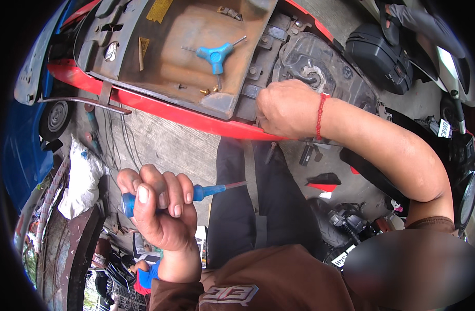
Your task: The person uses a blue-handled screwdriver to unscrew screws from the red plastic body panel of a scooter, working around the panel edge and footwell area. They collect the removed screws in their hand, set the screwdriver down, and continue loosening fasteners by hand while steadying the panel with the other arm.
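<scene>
My left hand (pixel 164 207) is closed around the handle of a blue screwdriver (pixel 206 192), its shaft aimed to the right over my legs. Curled at the inner edge of a scooter's red side panel (pixel 188 118) is my right hand (pixel 289 110), a red string bracelet on its wrist. Whatever its fingers grip there is hidden. Left of that hand lies the scooter's open, brown-stained storage compartment (pixel 180 78). Inside it rest a blue three-way wrench (pixel 216 54) and a small brass-coloured screw (pixel 204 92). Beyond my right hand sits a dark tank cover (pixel 346 78) with a round fitting.
A black top case (pixel 380 58) stands at the far right, next to another person's arm (pixel 429 28). Parked motorbikes (pixel 346 223) are at the lower right. A white sack (pixel 81 179) and cables lie on the floor at the left, near a blue vehicle (pixel 25 150).
</scene>
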{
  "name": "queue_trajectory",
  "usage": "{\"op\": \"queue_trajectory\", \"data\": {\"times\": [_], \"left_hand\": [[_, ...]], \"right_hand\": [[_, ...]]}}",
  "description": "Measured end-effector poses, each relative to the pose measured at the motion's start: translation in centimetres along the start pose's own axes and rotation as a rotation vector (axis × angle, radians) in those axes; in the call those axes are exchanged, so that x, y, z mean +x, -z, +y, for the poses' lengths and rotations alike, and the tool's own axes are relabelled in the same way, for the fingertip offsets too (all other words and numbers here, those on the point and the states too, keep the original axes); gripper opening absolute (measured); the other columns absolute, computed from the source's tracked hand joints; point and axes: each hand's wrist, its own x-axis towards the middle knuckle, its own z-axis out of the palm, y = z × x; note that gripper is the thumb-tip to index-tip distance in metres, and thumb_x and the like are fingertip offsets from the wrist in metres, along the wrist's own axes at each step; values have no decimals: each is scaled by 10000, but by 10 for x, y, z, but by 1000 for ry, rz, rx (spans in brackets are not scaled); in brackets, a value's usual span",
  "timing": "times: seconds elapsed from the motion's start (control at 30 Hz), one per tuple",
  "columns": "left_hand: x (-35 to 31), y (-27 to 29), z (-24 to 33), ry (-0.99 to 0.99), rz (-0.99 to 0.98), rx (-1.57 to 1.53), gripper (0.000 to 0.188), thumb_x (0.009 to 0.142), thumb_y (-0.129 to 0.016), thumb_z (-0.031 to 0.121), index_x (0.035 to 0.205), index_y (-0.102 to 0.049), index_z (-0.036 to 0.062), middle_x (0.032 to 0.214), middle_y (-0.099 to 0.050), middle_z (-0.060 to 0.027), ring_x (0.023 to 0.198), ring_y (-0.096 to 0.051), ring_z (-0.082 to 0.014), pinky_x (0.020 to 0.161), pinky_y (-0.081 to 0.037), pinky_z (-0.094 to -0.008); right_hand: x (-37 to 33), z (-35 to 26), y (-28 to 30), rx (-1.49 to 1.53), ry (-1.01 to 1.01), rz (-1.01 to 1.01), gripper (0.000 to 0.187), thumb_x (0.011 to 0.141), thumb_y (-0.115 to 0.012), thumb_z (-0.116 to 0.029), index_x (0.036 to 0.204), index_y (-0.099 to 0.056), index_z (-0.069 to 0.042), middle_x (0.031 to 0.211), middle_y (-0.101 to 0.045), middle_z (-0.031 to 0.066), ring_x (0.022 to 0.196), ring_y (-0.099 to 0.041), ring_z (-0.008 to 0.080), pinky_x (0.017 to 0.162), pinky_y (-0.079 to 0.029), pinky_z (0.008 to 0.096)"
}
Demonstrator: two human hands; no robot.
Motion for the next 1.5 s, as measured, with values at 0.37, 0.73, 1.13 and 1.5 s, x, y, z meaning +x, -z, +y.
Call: {"op": "queue_trajectory", "data": {"times": [0.37, 0.73, 1.13, 1.5], "left_hand": [[15, -19, 19, -119, -258, -172, 193, 1084, -528, 296, 1095, -461, 115, 799, -483, 2, 557, -493, -102, 619, -453, -331], [39, -55, 24, -261, -499, -35, 219, 1068, -553, 315, 1113, -481, 113, 803, -491, -17, 566, -480, -126, 627, -445, -366], [61, -71, -71, -311, -585, 264, 317, 906, -711, 42, 1114, -473, 20, 908, -587, -91, 765, -591, -132, 698, -520, -288], [54, -63, -76, -352, -677, 270, 337, 908, -720, 89, 1111, -456, 38, 788, -598, -89, 665, -572, -138, 642, -500, -291]], "right_hand": [[-9, 4, -8, 14, 57, 100, 159, 818, -650, -170, 776, -707, -27, 714, -677, 196, 755, -681, 403, 713, -540, 475], [-22, 11, -2, 106, 87, 15, 216, 880, -623, -136, 1014, -751, -25, 910, -731, 215, 889, -698, 414, 821, -560, 466], [-28, 24, -16, 261, 127, 113, 241, 848, -657, -127, 1032, -774, -23, 946, -738, 219, 950, -708, 391, 881, -557, 463], [-28, 26, -18, 294, 145, 118, 235, 855, -639, -116, 1030, -753, -10, 994, -721, 213, 963, -683, 405, 888, -539, 478]]}}
